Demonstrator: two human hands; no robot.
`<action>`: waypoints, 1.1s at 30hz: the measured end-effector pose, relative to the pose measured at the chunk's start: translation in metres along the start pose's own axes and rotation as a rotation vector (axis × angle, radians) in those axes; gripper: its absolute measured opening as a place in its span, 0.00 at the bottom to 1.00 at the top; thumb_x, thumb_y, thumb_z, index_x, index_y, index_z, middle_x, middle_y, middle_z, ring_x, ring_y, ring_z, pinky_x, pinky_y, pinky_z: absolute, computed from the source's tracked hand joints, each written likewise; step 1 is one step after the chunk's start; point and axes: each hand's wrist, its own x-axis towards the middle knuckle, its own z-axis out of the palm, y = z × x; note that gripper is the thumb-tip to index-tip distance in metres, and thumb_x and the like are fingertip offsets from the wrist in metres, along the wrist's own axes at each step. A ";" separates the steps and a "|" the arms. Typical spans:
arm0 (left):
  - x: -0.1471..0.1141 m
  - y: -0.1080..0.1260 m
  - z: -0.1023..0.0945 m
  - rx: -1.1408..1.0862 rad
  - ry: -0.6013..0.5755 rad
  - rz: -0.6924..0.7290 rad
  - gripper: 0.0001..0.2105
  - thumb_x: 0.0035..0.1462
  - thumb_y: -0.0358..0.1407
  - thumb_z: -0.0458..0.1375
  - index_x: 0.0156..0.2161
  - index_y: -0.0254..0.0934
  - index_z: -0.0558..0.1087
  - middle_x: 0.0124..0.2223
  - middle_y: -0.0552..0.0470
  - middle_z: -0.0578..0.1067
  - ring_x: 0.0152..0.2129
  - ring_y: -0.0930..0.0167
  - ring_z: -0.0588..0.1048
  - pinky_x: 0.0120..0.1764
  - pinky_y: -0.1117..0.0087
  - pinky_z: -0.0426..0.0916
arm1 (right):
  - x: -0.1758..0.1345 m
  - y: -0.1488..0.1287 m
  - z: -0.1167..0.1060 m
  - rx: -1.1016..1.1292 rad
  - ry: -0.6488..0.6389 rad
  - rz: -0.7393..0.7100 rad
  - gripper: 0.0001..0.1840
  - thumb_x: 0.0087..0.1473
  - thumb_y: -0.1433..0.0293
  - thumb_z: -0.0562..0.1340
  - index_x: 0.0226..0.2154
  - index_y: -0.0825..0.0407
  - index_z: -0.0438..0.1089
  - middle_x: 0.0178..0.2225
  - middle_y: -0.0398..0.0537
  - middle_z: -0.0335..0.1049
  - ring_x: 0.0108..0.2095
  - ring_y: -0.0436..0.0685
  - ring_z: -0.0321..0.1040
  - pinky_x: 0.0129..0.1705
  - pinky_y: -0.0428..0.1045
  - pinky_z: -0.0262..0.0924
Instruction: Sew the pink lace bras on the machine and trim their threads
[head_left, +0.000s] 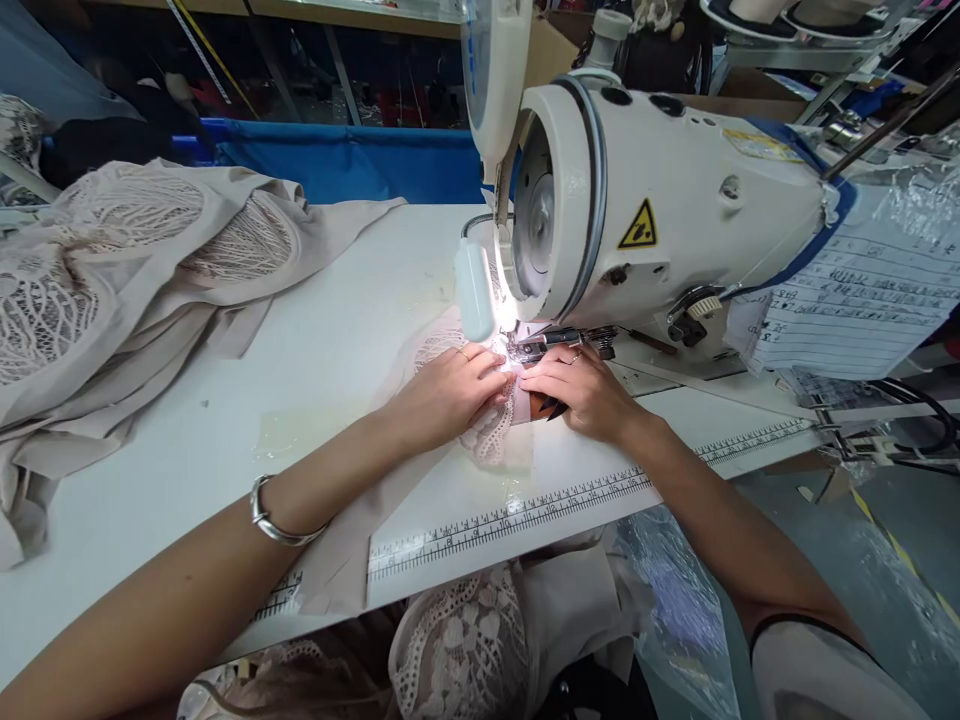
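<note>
A pale pink lace garment piece (489, 440) lies under the needle area of a white sewing machine (675, 190). My left hand (454, 392) rests on the lace, its fingers closed together and pinching the cloth just left of the presser foot (529, 347). Close on the other side, my right hand (585, 392) has bent fingers, their tips gripping the edge of the same piece. A dark pointed tool (553, 408) pokes out beneath the right palm; its kind is mostly hidden. Both thumbs are partly covered.
A small lamp (474, 290) lights the needle. Beige lace garments (150, 260) are heaped on the white table (202, 400) at left. A printed ruler strip (525, 518) follows the front edge. More lace garments (465, 640) lie below it. Handwritten paper (855, 270) hangs at right.
</note>
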 end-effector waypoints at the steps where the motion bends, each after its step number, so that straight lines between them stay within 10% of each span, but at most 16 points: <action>1: 0.000 0.001 0.001 0.005 0.012 -0.010 0.15 0.72 0.35 0.46 0.48 0.33 0.75 0.47 0.39 0.76 0.42 0.62 0.71 0.44 0.59 0.67 | -0.001 0.001 0.001 -0.007 0.007 -0.002 0.21 0.60 0.83 0.51 0.43 0.51 0.75 0.42 0.48 0.80 0.43 0.59 0.70 0.42 0.56 0.62; 33: -0.003 0.011 0.007 0.147 0.093 -0.071 0.11 0.70 0.30 0.49 0.47 0.32 0.74 0.48 0.41 0.79 0.45 0.58 0.72 0.45 0.57 0.63 | 0.001 -0.002 0.001 -0.006 0.001 0.010 0.10 0.64 0.75 0.58 0.36 0.51 0.75 0.37 0.48 0.80 0.40 0.58 0.70 0.41 0.55 0.61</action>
